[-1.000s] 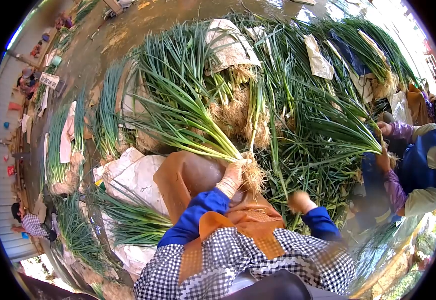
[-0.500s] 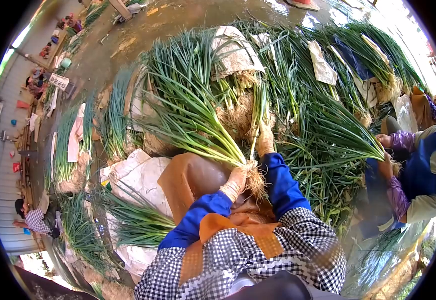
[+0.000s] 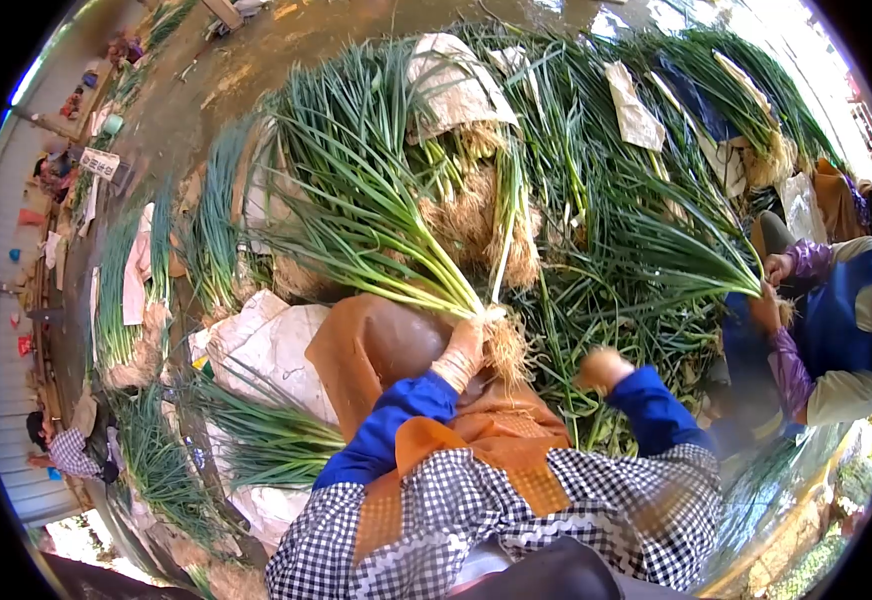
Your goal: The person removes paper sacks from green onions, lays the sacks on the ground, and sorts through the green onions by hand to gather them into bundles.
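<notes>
A bunch of long green onions (image 3: 426, 255) lies across my lap, its pale roots to the right and its leaves fanned to the upper left. My left hand (image 3: 463, 345) is closed around the stems just beside the roots. Away to the right, over the loose leaves, my right hand (image 3: 604, 370) is smeared by motion, and its fingers cannot be made out. An orange-brown apron (image 3: 356, 345) covers my knees below the bunch. Just beyond it stand more onions with hanging roots (image 3: 476, 205), partly under a pale sack (image 3: 456, 85).
At the right a co-worker's hands (image 3: 768, 300) hold another onion bunch (image 3: 676, 260). A smaller bunch (image 3: 266, 440) rests on white sacking (image 3: 281, 355) at my left. Further bunches line the wet floor, and people sit at the far left.
My right hand reached up to the standing onions half a second ago and is now back at the lower right. My left hand has kept its grip on the bunch.
</notes>
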